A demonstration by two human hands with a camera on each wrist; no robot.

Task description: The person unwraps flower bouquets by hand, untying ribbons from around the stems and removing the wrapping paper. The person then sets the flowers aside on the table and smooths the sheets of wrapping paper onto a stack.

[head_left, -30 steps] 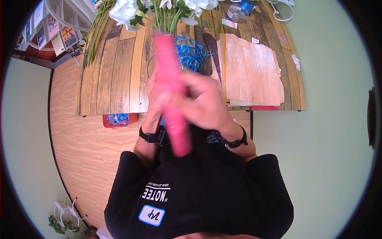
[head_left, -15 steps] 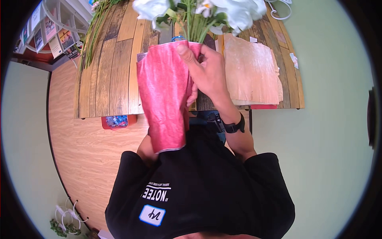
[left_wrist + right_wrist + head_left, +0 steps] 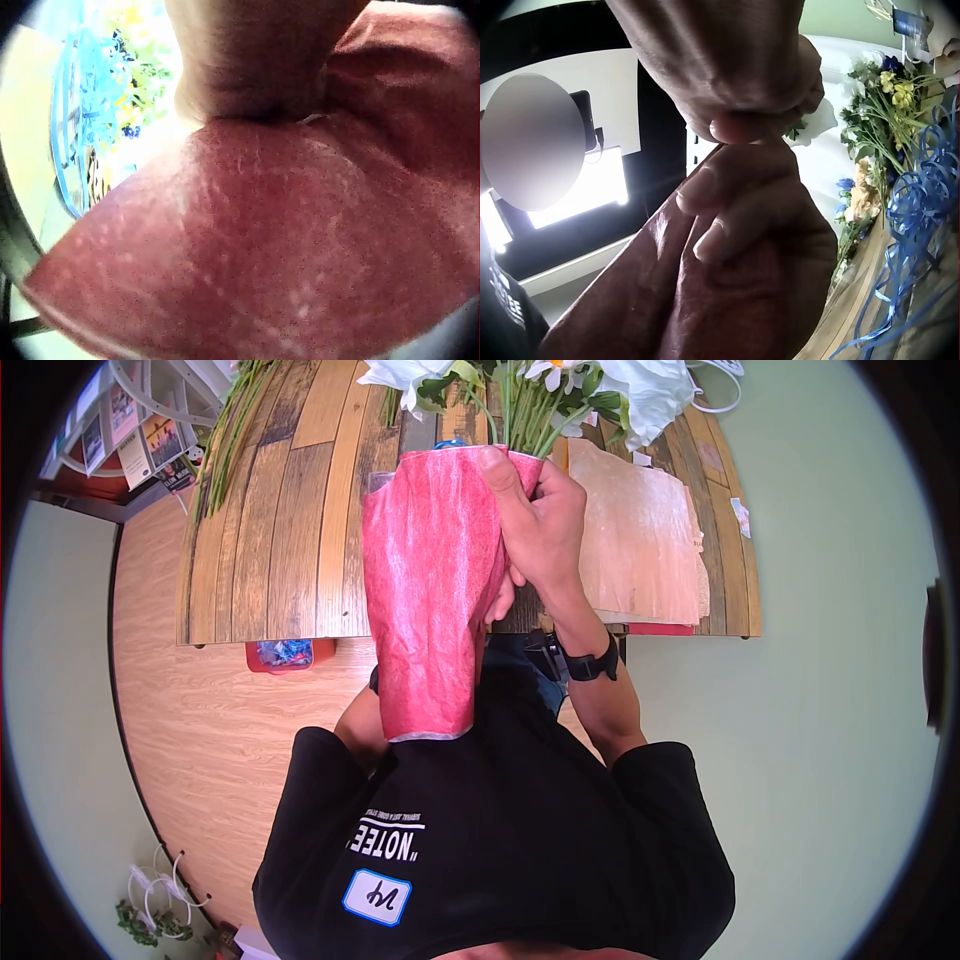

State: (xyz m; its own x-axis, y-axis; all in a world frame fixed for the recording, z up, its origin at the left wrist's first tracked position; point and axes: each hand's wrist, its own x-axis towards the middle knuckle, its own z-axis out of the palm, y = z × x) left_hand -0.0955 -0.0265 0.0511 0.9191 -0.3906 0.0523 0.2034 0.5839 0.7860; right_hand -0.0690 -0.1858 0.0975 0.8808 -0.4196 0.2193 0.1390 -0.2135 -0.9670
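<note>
A bouquet of white flowers point(image 3: 640, 395) with green stems point(image 3: 525, 422) stands out of a wrap of pink-red paper point(image 3: 420, 580). My right hand point(image 3: 545, 525) grips the wrap near its upper right edge, thumb lying across the front. From behind, my left hand point(image 3: 503, 600) holds the paper. Only its fingers show at the wrap's right side; the rest is hidden by the paper. In the right wrist view, those left fingers point(image 3: 720, 202) curl over the folded paper, just below the right hand. Red paper point(image 3: 247, 232) fills most of the left wrist view.
Pale pink sheets point(image 3: 640, 550) lie stacked on the right of the wooden table point(image 3: 280, 530). Loose green stems point(image 3: 225, 460) lie at its left. A tangle of blue ribbon point(image 3: 922, 202) sits behind the wrap. Below the table edge is a red bin point(image 3: 290, 655) with ribbon scraps.
The bouquet has turned from a narrow edge-on view to show its broad paper front. Since half a second ago, both hands have carried it slightly to the right.
</note>
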